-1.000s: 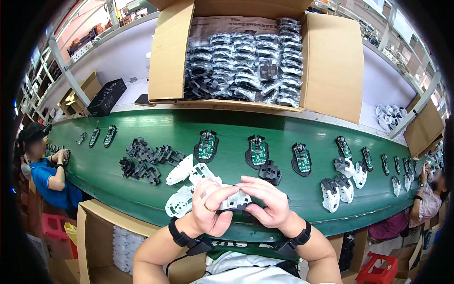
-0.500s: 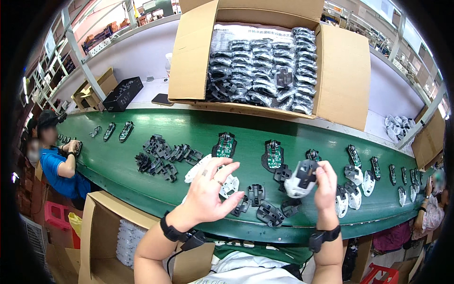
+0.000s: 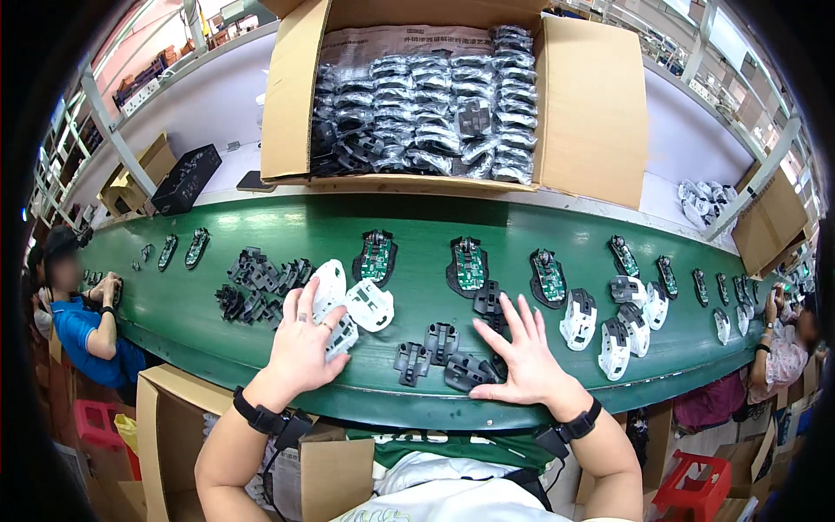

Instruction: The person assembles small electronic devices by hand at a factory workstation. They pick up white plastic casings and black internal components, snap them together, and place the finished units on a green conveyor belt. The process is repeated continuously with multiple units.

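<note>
Reaching inward from both lower sides over the belt, held left hand palm-down at white shells with fingers parted; could not tell if gripping. Spread right hand wide open over black parts, right of the shells.

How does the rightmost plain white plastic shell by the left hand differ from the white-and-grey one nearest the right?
The plain white plastic shell shows cutouts; the white-and-grey plastic shell carries a dark grey part. The plain shell lies by the left hand; the white-and-grey shell, right of the right hand. Both are rounded.
</note>
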`<move>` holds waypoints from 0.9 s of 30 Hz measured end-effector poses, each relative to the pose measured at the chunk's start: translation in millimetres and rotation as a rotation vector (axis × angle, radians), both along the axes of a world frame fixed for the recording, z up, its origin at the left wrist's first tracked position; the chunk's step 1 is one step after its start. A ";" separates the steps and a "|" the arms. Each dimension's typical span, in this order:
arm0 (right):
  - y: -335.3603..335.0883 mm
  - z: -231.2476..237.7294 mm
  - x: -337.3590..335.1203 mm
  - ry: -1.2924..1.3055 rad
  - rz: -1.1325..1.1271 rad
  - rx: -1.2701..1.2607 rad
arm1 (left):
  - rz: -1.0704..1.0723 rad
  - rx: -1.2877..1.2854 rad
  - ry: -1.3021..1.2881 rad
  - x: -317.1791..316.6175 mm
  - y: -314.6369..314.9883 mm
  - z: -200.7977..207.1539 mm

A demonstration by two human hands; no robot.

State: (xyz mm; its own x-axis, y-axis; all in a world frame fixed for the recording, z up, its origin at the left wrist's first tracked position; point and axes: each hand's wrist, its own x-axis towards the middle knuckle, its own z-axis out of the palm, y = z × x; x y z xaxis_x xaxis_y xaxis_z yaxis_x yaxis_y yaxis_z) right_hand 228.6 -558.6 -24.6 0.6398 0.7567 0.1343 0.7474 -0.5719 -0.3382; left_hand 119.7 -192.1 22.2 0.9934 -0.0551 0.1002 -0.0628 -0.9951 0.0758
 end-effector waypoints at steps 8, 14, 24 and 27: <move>3.0 -7.2 -28.7 0.040 0.107 0.095 | 0.206 -0.150 0.033 -16.8 42.7 -16.1; 60.6 -11.1 -39.3 0.048 0.149 0.128 | 0.240 -0.211 -0.292 -19.2 70.1 -25.1; 143.2 -13.8 -10.1 0.047 0.157 0.343 | 0.251 -1.937 -0.495 40.0 -25.4 37.7; 122.8 -1.2 -0.9 -0.002 0.197 0.359 | 0.193 -2.127 -0.265 39.3 -52.4 42.1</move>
